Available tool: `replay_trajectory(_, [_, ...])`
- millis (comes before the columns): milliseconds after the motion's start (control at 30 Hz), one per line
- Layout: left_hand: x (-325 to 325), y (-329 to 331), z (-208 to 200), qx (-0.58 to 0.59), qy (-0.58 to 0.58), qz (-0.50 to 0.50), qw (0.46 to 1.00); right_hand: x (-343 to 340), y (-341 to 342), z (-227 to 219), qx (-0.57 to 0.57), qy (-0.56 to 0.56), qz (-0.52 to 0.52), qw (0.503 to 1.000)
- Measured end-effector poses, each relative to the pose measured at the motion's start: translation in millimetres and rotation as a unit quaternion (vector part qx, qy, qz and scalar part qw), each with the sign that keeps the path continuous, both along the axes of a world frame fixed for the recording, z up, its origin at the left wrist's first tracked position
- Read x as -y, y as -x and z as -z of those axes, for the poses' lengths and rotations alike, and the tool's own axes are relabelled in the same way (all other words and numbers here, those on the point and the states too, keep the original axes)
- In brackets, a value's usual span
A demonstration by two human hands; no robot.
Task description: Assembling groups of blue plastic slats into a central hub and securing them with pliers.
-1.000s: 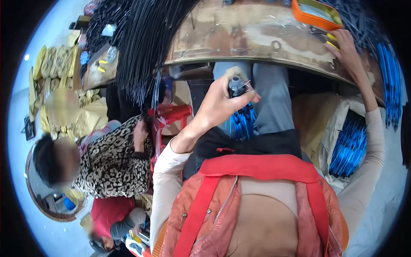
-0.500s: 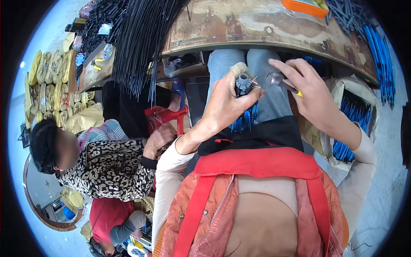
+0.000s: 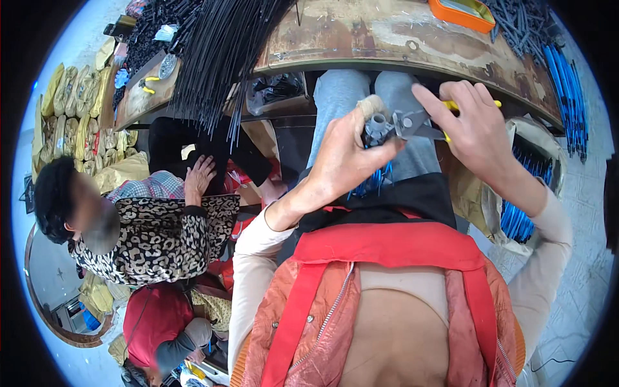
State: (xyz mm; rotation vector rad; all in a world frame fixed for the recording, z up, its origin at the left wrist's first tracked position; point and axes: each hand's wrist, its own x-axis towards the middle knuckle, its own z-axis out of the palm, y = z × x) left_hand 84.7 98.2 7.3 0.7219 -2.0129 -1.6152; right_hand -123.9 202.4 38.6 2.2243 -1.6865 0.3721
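My left hand [image 3: 342, 151] is closed around an umbrella frame [image 3: 378, 125], whose grey plastic hub shows above the fingers. Below the palm hang its thin dark ribs with blue showing on them. A tan wrap covers one finger of this hand. In my right hand [image 3: 477, 132] is a pair of pliers [image 3: 408, 121] with yellow handles and grey metal jaws. The jaws are up against the side of the hub; what lies between them is too small to make out. Both hands are above my lap.
A worn wooden table [image 3: 361, 39] stands ahead, with an orange tray [image 3: 463, 14] and bundles of black rods [image 3: 225, 64]. On the right, an open sack [image 3: 509, 174] holds blue-tipped ribs. A co-worker [image 3: 155, 226] sits at left, another person [image 3: 158, 322] behind.
The pliers have moved left to the hub and turned so their yellow handles show more. The co-worker's hand has moved away from me onto their leg.
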Motion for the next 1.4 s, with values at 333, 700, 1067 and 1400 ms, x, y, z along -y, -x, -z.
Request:
replay_trajectory(333, [-43, 3, -5, 0.025, -0.014, 0.147, 0.989, -75, -5, -12, 0.538, -0.515, 0.083, 0.662])
replay_trajectory(700, [-49, 44, 4, -0.033, -0.139, 0.060, 0.988, -95, 41, -12, 0.358, -0.224, -0.028, 0.906])
replay_trajectory(1067, [-37, 60, 10, -0.013, -0.139, 0.020, 0.990, -90, 47, 0, 0.226, -0.119, 0.015, 0.967])
replay_trajectory(1400, [-30, 43, 11, -0.023, -0.161, 0.132, 0.978, -84, 37, -15, 0.613, -0.500, 0.024, 0.611])
